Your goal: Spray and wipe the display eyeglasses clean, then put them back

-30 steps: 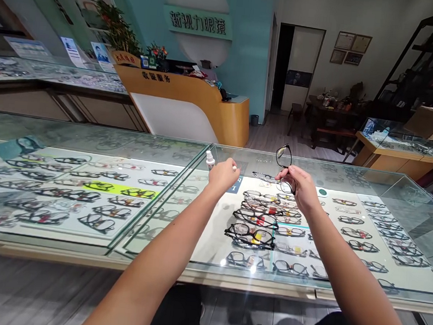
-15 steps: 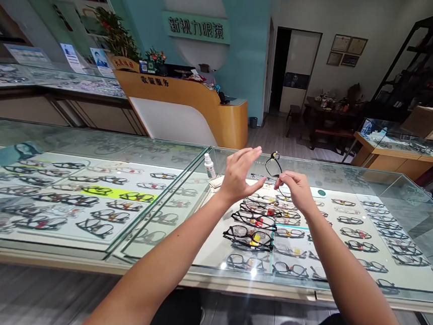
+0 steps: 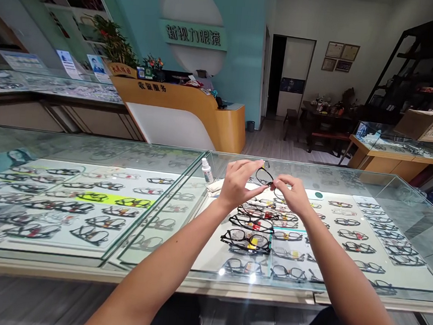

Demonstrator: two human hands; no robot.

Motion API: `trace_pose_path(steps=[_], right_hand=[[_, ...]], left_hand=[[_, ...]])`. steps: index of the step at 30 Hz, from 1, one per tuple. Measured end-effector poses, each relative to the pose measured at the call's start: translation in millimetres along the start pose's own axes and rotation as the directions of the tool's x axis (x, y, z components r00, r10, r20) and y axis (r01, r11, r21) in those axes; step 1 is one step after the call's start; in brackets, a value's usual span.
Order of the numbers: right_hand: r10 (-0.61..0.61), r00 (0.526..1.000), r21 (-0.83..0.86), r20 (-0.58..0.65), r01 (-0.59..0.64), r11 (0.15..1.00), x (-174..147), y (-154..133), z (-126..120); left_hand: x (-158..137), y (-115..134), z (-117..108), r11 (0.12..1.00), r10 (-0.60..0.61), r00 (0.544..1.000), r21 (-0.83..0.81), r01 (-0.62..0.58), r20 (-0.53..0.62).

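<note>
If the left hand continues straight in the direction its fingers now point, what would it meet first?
Most likely the black-framed eyeglasses that the right hand holds: the left hand appears right beside them, though depth leaves any contact unclear.

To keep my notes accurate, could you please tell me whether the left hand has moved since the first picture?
Yes: against the wooden counter, the left hand has moved rightward, from beside the white bottle toward the black-rimmed glasses.
</note>
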State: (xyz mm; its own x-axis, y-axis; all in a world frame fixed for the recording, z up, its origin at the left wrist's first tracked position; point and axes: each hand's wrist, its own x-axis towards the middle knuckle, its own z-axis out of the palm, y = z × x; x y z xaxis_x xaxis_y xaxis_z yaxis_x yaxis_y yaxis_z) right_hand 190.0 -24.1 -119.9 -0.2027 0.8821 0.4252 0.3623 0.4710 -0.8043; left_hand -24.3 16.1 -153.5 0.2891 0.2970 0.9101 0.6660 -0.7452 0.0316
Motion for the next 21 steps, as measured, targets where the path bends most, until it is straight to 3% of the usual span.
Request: trace_pose_path(steps=[3,6,10,14,18,21], right_hand=[[-0.096,0.986,-0.037,-0.137,0.092,0.995,-0.1,2.6,-5.3],[-0.172,0.971,-0.076,-0.169,0.161,0.984,-2.6,3.9,-6.8],[-0.26,0.938,-0.16,-0.231,0.227,0.961,-5.4,-7.4,-4.9],[-0.35,0.884,-0.187,-0.309,0.304,0.934,1.7,-43.8,-15.9],[-0.473,0.783,-0.196,-0.404,0.431,0.881,8.8,-91.8,-34.2],[-0.499,0.735,-0.209,-0.458,0.457,0.865,6.0,-114.0,-41.7]], left_hand=[[0.7,-4.5,-0.9,0.995,-0.099,0.993,0.015,0.1,-0.069],[3.3,-5.8,-3.0,0.988,-0.157,0.974,-0.035,0.153,-0.163],[16.9,4.1,-14.1,0.961,-0.242,0.951,-0.181,0.207,-0.195],[55.1,24.2,-40.2,0.941,-0.245,0.932,-0.295,0.164,-0.266],[103.5,50.8,-72.7,0.928,-0.248,0.908,-0.353,0.122,-0.338],[123.2,69.0,-89.3,0.904,-0.279,0.9,-0.408,0.128,-0.334]])
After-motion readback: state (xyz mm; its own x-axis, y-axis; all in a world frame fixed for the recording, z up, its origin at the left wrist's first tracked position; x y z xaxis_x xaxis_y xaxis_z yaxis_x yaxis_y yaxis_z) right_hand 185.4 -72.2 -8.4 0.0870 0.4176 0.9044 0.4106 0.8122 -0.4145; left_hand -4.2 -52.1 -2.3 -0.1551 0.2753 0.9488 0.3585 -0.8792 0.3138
